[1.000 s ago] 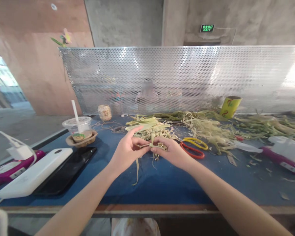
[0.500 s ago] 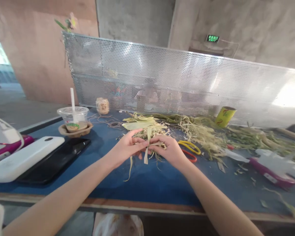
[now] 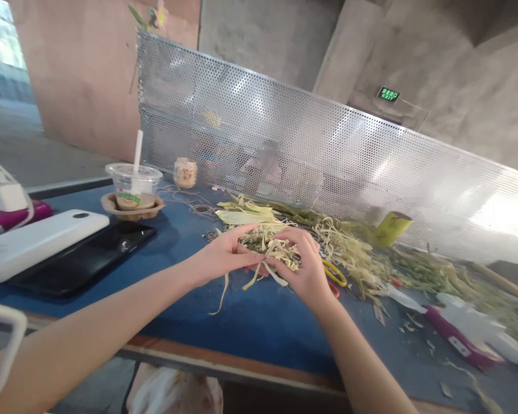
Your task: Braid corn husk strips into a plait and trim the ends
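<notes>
Over the front of the blue table, my left hand is closed, its thumb and fingers pinching pale leaf strips. Close against it, my right hand is also closed on the strips, thumb and index fingertips meeting near the left thumb. Loose ends of the strips hang below both hands. Between and behind the hands lies a tangle of dry, shredded plant fibre. Flat, pale green leaves lie just beyond. Scissors with a yellow handle loop are partly hidden by my right hand.
On the left stand a plastic cup with a straw, a black phone and a white device. More fibre, a yellow tube and a purple power strip are on the right. A perforated metal screen runs behind.
My view has tilted and shifted. The upright strip between my hands is folded down, its ends now spreading below. My right hand has turned, its fingers arched over the fibre.
</notes>
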Demonstrator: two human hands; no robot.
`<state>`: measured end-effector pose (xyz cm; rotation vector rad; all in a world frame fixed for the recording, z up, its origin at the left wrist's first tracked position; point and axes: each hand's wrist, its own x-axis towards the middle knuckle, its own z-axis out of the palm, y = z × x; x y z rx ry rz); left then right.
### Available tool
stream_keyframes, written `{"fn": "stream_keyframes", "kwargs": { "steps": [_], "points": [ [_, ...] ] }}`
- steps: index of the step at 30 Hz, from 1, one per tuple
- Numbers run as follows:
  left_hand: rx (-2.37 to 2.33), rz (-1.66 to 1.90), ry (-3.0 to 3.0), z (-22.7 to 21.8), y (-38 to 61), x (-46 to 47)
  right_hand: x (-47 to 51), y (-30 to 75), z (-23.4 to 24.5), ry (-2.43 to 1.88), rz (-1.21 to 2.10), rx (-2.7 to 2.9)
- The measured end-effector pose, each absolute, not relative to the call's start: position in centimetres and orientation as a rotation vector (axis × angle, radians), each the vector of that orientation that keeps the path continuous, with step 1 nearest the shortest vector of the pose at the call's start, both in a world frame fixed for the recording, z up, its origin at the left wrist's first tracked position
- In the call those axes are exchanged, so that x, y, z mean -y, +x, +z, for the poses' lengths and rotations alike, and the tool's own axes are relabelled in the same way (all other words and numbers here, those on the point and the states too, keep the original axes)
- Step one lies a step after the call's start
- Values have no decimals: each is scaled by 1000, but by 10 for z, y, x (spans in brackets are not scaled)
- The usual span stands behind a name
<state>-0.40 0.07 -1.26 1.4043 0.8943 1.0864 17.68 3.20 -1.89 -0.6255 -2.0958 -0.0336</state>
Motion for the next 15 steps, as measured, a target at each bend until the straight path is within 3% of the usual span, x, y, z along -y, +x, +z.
{"fn": "stream_keyframes", "kwargs": {
  "steps": [11, 15],
  "points": [
    [-756, 1219, 832, -16, 2, -1, -25, 176, -23, -423, -802, 2057],
    [-753, 1233, 792, -17, 3, -2, -27, 178, -23, -412, -864, 2128]
  ]
}}
